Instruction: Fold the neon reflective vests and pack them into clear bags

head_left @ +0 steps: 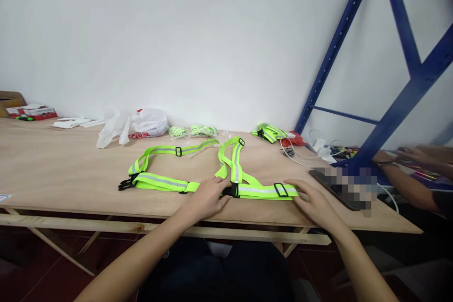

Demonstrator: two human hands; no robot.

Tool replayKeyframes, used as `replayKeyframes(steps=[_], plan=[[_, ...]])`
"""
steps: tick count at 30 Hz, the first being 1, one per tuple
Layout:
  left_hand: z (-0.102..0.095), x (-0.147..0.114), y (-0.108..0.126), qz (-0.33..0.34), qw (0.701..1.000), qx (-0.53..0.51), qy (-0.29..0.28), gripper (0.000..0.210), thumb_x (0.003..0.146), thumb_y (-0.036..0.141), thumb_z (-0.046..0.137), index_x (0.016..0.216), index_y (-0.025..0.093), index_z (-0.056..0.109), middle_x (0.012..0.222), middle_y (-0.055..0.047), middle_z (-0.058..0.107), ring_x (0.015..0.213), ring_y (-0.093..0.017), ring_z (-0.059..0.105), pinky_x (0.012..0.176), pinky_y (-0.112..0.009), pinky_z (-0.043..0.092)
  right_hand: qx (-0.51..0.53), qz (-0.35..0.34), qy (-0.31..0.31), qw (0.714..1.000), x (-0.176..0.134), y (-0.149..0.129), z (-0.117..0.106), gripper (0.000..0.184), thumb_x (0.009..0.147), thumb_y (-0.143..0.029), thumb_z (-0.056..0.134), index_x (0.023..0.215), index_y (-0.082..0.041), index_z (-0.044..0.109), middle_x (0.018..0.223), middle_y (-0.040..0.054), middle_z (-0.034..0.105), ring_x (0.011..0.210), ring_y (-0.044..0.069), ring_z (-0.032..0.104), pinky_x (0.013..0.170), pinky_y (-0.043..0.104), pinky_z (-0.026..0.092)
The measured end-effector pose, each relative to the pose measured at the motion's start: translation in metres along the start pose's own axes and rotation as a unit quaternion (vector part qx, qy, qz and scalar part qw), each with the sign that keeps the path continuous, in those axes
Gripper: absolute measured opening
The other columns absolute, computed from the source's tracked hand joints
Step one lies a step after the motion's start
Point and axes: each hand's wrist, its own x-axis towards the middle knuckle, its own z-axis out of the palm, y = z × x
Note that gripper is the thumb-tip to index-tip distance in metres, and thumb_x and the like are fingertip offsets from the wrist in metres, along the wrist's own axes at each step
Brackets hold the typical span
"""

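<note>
A fluorescent yellow-green reflective vest [161, 181] made of straps with silver stripes lies spread on the wooden table, with black adjusters and an unfastened black clip at its left end. My left hand [209, 198] is closed over the front waist strap, thumb on the near side, beside the black buckle [232, 190]; its palm hides part of the strap. At the right end of that strap, past a black slider [281, 190], my right hand [314, 202] has its fingers closed around the folded end.
Bundled reflective straps [204, 130] and another folded bundle [269, 132] lie by the wall. A white plastic bag [152, 122] stands back left. On the right are a phone [332, 188], white cables, and a blue metal frame [396, 99]. Beyond it, another person's arm [406, 179] shows.
</note>
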Motion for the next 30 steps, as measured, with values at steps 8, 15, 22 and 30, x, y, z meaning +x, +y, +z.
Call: replayKeyframes(steps=[8,15,22,30], plan=[[-0.004,-0.003,0.003,0.021,1.0,0.004,0.013,0.032,0.093,0.039,0.065,0.118,0.02,0.07,0.113,-0.01,0.072,0.11,-0.03,0.063,0.094,-0.039,0.05,-0.106,-0.016,-0.028,0.994,-0.007,-0.004,-0.003,0.045,0.088,-0.041,0.053,0.128,-0.023,0.062,0.129,0.0114,0.067,0.119,0.03,0.064,0.102,0.045,0.052],[-0.098,-0.05,-0.056,-0.096,0.992,0.011,0.087,0.037,0.096,0.048,0.05,0.1,0.02,0.073,0.102,-0.007,0.075,0.091,-0.025,0.069,0.081,-0.033,0.052,-0.182,-0.104,0.048,0.977,-0.004,-0.026,0.0,0.05,0.093,-0.055,0.052,0.13,-0.022,0.061,0.135,0.0141,0.063,0.124,0.033,0.061,0.101,0.048,0.052],[-0.132,-0.137,-0.149,-0.269,0.962,0.015,0.045,0.069,0.072,0.066,0.068,0.125,0.023,0.064,0.126,-0.008,0.07,0.111,-0.034,0.066,0.093,-0.037,0.053,-0.142,-0.205,0.039,0.968,0.005,-0.085,0.042,0.033,0.098,-0.035,0.051,0.127,-0.025,0.064,0.127,0.0104,0.068,0.116,0.027,0.065,0.098,0.044,0.054],[-0.106,-0.16,-0.176,-0.259,0.954,-0.095,0.118,0.06,0.074,0.073,0.065,0.106,0.022,0.068,0.114,-0.009,0.073,0.109,-0.033,0.067,0.099,-0.042,0.051,-0.024,-0.137,-0.093,0.986,0.022,-0.113,0.079,0.035,0.093,-0.039,0.059,0.126,-0.03,0.068,0.133,0.0092,0.062,0.12,0.028,0.062,0.101,0.043,0.052]])
